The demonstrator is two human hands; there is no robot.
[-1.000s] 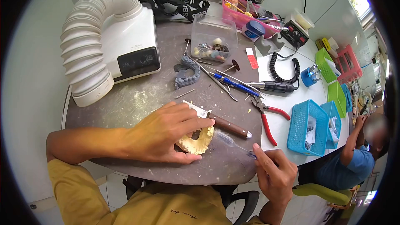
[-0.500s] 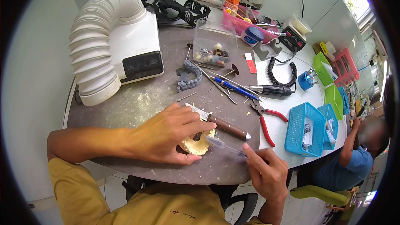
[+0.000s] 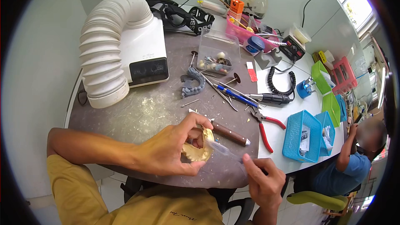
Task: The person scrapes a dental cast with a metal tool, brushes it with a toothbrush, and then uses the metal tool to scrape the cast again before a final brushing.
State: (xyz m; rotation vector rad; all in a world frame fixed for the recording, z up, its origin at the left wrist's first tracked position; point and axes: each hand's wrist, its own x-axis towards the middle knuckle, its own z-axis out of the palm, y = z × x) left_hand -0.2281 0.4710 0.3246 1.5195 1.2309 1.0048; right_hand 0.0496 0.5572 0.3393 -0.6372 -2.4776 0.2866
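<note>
My left hand (image 3: pixel 166 146) grips a cream-yellow plaster dental cast (image 3: pixel 198 153), horseshoe-shaped with teeth along its edge, thumb at the near side and fingers over the far side. Held in my right hand (image 3: pixel 264 179) is a slim tool (image 3: pixel 225 150) with a pale, translucent-looking end, smeared by motion; its tip overlaps the cast's right edge. Just beyond the cast lies a knife with a brown wooden handle (image 3: pixel 231 133), its blade partly hidden behind my left fingers.
Behind the hands lie a grey dental model (image 3: pixel 193 84), a blue pen (image 3: pixel 235 95) and red-handled pliers (image 3: pixel 265 135). A white machine with a ribbed hose (image 3: pixel 102 54) stands left. Blue baskets (image 3: pixel 290 137) sit right. A person in a blue shirt (image 3: pixel 343 177) sits beyond.
The left hand has turned the cast more upright, with fingers more bent around it. The tool in the right hand has stayed at the cast's right edge. The camera view has shifted slightly.
</note>
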